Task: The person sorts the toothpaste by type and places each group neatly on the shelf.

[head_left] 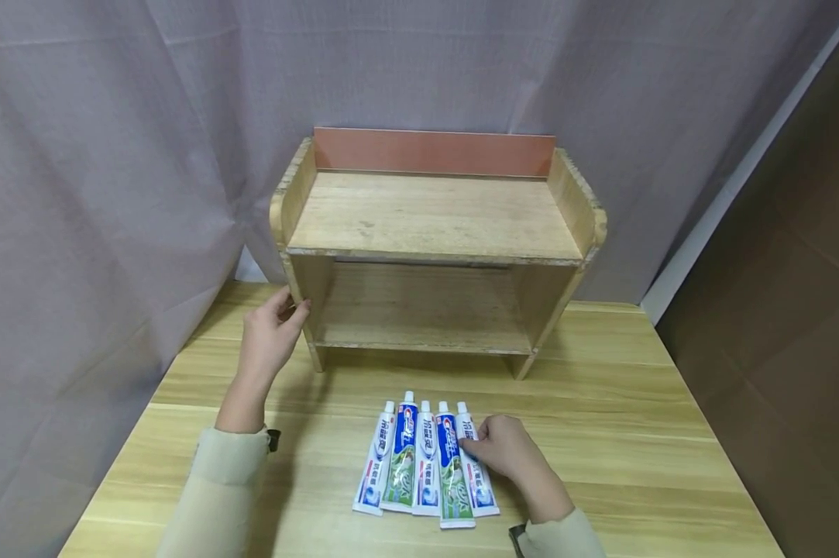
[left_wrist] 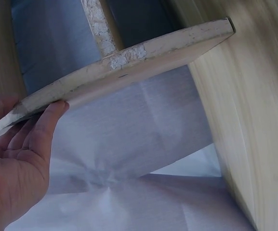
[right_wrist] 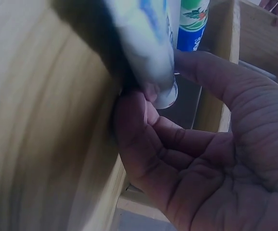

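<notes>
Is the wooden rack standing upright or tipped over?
Upright: the wooden rack stands on its feet on the table, both shelves facing up, the left hand gripping its side.

Two-tier wooden shelf (head_left: 433, 213) upright; five white-capped toothpaste tubes (head_left: 427, 457) fanned before it, caps shelfward.

Head view looks forward and down; wrist views (close) share the shelf (head_left: 429, 213)
</notes>
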`<state>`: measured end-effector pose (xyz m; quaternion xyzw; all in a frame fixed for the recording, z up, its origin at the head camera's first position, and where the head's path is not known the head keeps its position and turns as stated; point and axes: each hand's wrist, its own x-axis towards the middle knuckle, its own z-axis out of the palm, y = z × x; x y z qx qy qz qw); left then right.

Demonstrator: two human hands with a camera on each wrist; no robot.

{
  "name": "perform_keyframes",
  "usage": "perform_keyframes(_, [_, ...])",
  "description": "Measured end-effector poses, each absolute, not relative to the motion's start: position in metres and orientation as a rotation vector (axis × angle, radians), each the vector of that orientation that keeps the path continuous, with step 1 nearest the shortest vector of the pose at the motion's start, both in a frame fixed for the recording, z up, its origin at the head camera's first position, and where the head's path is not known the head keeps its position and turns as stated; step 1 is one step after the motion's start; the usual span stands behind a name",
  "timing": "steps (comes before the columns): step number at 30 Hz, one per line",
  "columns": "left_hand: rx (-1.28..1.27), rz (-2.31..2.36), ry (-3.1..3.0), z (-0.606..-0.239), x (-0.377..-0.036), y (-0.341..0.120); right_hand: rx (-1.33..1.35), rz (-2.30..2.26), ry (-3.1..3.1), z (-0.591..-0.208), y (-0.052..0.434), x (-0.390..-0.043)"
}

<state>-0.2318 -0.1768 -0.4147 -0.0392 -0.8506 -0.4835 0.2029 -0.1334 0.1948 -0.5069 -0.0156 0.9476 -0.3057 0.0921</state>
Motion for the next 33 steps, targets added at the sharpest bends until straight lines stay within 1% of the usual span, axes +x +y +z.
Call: perform_keyframes(33, [-0.116, -1.340, -2.358, -0.4162, -0.2326, -0.1770, -0.034, -1.059, 2.656, -0.5084, 0.2025, -0.1382])
